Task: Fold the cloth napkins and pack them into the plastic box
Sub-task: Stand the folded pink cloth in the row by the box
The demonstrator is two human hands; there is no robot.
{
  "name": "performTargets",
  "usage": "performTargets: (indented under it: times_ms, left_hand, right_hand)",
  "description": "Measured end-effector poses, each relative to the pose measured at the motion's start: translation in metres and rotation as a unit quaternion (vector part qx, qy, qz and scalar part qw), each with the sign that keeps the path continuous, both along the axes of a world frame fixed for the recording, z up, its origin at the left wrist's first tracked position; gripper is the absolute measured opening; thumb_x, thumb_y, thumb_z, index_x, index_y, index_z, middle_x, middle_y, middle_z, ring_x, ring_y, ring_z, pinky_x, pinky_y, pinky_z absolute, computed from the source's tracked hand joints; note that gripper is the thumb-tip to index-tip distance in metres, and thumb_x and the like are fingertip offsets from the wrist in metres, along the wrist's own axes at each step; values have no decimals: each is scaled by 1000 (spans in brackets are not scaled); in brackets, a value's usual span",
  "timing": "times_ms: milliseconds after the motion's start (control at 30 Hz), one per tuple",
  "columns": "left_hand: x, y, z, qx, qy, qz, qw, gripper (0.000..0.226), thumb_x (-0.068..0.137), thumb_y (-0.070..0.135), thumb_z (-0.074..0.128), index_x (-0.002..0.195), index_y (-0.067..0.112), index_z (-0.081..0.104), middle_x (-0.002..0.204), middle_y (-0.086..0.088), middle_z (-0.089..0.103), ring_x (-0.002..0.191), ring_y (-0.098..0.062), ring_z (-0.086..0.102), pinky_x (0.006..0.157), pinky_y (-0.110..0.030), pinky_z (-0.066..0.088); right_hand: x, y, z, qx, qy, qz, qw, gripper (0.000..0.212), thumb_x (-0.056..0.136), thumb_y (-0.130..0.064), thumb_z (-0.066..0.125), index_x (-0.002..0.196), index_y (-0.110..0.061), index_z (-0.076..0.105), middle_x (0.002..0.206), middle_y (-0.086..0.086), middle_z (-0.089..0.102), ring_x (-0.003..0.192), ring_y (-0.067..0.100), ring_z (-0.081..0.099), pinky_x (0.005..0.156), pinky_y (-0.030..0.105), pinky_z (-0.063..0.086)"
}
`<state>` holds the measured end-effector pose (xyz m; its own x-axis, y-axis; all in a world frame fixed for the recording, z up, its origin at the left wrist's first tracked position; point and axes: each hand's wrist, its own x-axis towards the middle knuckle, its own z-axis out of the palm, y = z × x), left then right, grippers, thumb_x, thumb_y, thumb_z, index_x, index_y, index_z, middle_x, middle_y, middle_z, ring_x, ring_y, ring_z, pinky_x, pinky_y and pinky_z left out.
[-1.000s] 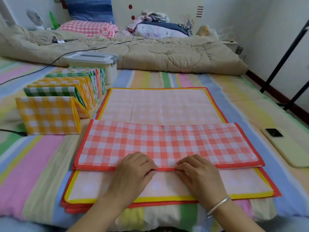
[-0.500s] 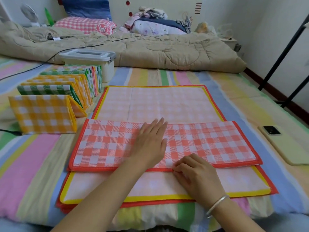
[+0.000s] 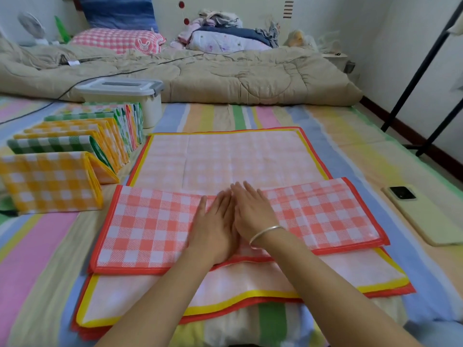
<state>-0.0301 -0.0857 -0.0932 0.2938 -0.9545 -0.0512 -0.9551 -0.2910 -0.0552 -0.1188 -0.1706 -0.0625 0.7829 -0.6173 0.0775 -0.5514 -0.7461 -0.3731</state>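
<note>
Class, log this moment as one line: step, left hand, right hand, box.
step: pressing fold in red napkin flat | left hand: flat on napkin | right hand: flat on napkin | box: lid on

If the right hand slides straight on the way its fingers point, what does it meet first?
Only the flat pale napkin under the right hand; nothing raised before the beige quilt far ahead, as far as depth shows.

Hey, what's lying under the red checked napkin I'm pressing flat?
Beneath the red checked napkin, a yellow-edged napkin and a red-edged napkin peek out along the near side. Their middles are covered, so further layers cannot be told.
</note>
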Motion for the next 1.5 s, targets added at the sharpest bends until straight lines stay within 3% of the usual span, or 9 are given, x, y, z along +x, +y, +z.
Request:
performTargets:
  times_ms: [133,400,600,733,833,967,1200,1367,1500]
  left_hand:
    - [0,0,-3,-21,8,22,999,85,79,41,-24,158,14,-8,166,-2,-14,152,-16,-17,123,-50,-5]
    - [3,2,-4,-34,50,22,998,80,81,48,-22,155,18,-13,161,3,-23,149,-12,-23,122,-45,-13]
    - [32,23,12,-100,219,25,970,52,109,33,24,158,24,12,162,13,1,147,2,-4,119,-21,-7]
    - [71,61,14,-48,66,137,987,84,93,74,19,160,25,4,166,5,-4,152,-9,-4,125,-38,-2]
    - [80,74,15,-5,49,246,968,113,69,98,9,159,31,-7,166,-5,-15,153,-24,-16,122,-50,-10]
    - [77,71,14,19,46,287,957,118,59,104,7,156,40,-12,165,-10,-20,149,-35,-24,112,-66,-16]
    - [77,72,15,34,48,290,955,121,54,105,2,155,42,-15,164,-11,-21,145,-45,-28,111,-67,-20]
    - [74,71,22,35,31,292,955,119,59,103,4,156,37,-14,165,-15,-17,147,-45,-23,110,-67,-19]
    - [50,66,35,-45,24,212,976,94,93,70,40,157,27,-13,163,-13,-24,151,-32,-19,122,-55,-5]
  right_hand:
    - [-22,-28,-24,-10,93,-64,994,57,104,-40,21,156,-19,11,164,-1,2,151,16,-1,121,38,-4]
    - [-103,-98,-27,-20,153,-247,957,80,95,-65,19,156,-14,6,164,3,-1,151,17,-4,121,41,-6]
    - [-102,-98,-31,-32,159,-244,956,81,95,-66,16,156,-14,3,164,3,-4,151,18,-6,121,42,-7]
    - [-102,-100,-33,-34,161,-242,956,82,95,-66,16,156,-14,3,164,3,-4,151,18,-5,121,42,-5]
    - [-103,-100,-34,-38,164,-241,956,82,95,-67,16,156,-14,3,164,3,-4,151,18,-5,121,42,-5]
    - [-103,-101,-34,-41,169,-243,954,82,94,-67,15,156,-15,3,164,3,-3,151,18,-4,121,42,-4]
    - [-103,-102,-35,-33,148,-250,956,82,93,-69,21,156,-18,6,164,1,-1,149,28,-13,121,44,-6]
    - [-106,-113,-25,9,87,-230,969,74,93,-62,26,149,-15,31,159,8,24,148,30,13,121,44,8]
    - [-131,-127,-10,-46,11,-249,967,46,98,-26,43,143,-15,46,143,14,50,135,36,36,106,46,33]
